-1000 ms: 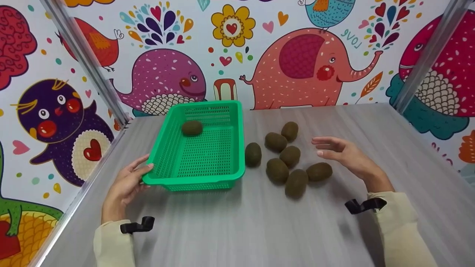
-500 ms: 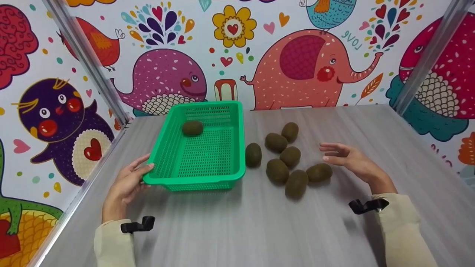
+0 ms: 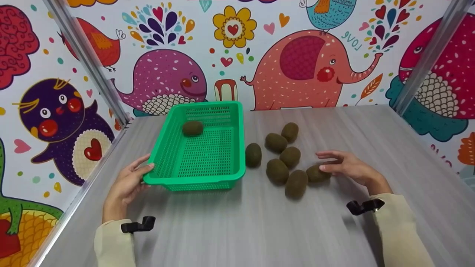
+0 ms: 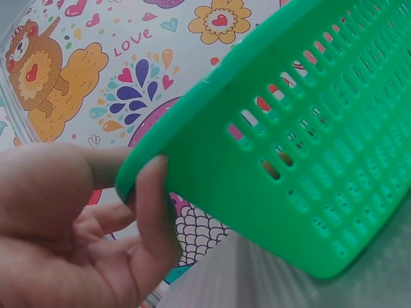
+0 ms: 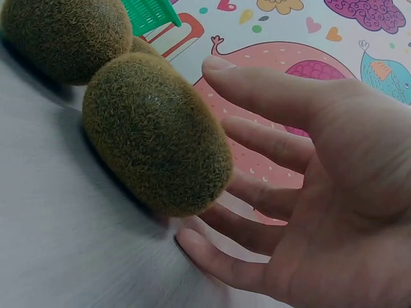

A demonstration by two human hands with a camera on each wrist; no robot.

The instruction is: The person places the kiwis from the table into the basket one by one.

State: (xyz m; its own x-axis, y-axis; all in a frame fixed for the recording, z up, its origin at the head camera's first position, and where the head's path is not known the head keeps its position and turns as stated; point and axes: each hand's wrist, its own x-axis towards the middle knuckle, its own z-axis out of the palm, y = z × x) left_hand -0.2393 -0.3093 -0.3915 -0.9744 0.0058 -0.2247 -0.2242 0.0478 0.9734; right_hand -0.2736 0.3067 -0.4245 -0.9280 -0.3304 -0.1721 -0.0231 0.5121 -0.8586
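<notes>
My left hand (image 3: 126, 187) pinches the near left corner of a green plastic basket (image 3: 193, 180), thumb on the rim and fingers beneath, as the left wrist view also shows. One brown kiwi (image 3: 192, 128) lies inside, toward the back left. My right hand (image 3: 350, 167) is at the rightmost kiwi (image 3: 317, 174) of a loose group on the table. In the right wrist view, its spread fingers reach around the far side of that fuzzy kiwi (image 5: 157, 135), with the thumb above it and not closed on it.
Several more kiwis lie between the basket and my right hand, among them a front kiwi (image 3: 296, 184) and one kiwi (image 3: 253, 155) close beside the basket's right wall. Cartoon-printed panels (image 3: 230, 55) with metal corner posts (image 3: 426, 55) border the grey table (image 3: 237, 230).
My right hand first draws back slightly to the right, then comes down and left onto the rightmost kiwi. The left hand and the basket stay in place.
</notes>
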